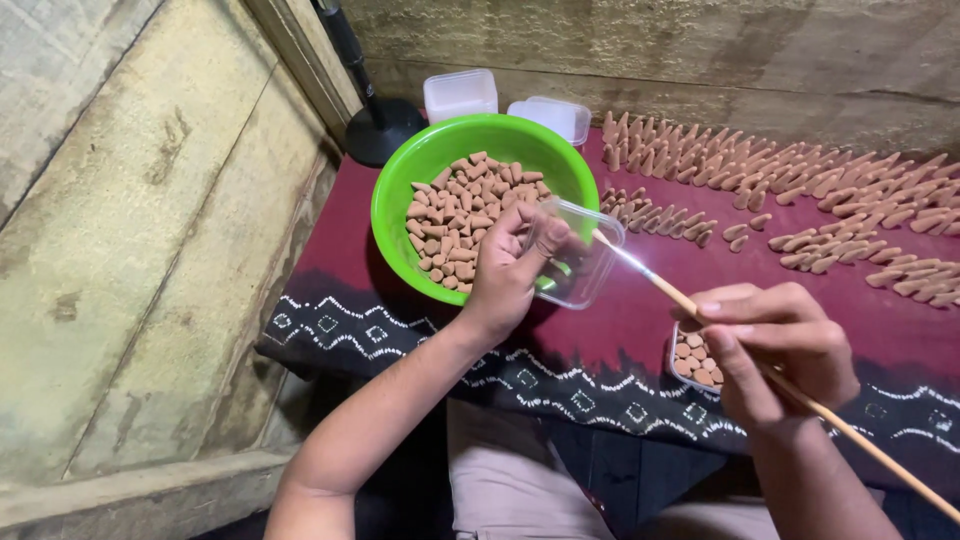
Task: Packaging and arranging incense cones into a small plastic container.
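Cones crowd the cloth past left hand gripping tub, right hand pinching stick.

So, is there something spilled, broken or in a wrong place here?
Nothing stands out. The left hand holds a clear plastic box tilted over the green bowl of brown cones; the right hand holds a thin stick. More cones lie in rows on the maroon cloth, none visibly broken.

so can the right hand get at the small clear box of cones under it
Probably yes: the right hand hovers just over the small clear box of cones, but it is gripping a thin wooden stick, so its fingers are occupied.
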